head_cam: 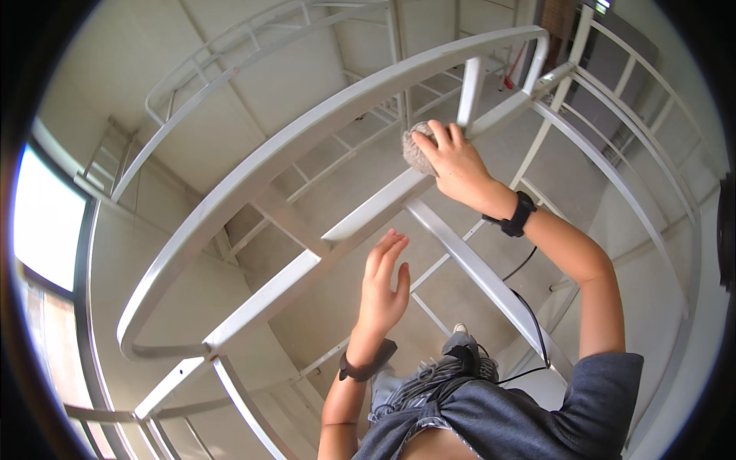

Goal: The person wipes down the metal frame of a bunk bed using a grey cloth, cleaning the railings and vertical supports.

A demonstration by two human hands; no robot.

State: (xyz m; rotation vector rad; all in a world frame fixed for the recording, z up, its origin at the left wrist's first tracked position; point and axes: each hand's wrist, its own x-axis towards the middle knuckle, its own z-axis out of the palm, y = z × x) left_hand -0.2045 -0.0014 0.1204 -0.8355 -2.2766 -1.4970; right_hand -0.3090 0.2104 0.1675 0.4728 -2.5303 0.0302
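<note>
My right hand (460, 167) grips a bunched grey-brown cloth (418, 150) and rests it on the lower side rail (374, 204) of a white metal bunk bed frame. The cloth sits close to an upright post (470, 92) of the guard rail. My left hand (384, 282) is raised below the side rail, holding nothing, with its thumb apart from the fingers. The curved guard rail (253, 167) arches over the side rail, joined to it by short posts. A metal crossbar (477, 276) runs from the side rail towards me.
Other white bed frames (253, 34) stand along the far wall. At the left is a bright window (49, 218). A black cable (540, 328) hangs by my right side near the crossbar. Something red (510, 77) stands on the floor at the back. Below lies a concrete floor (448, 299).
</note>
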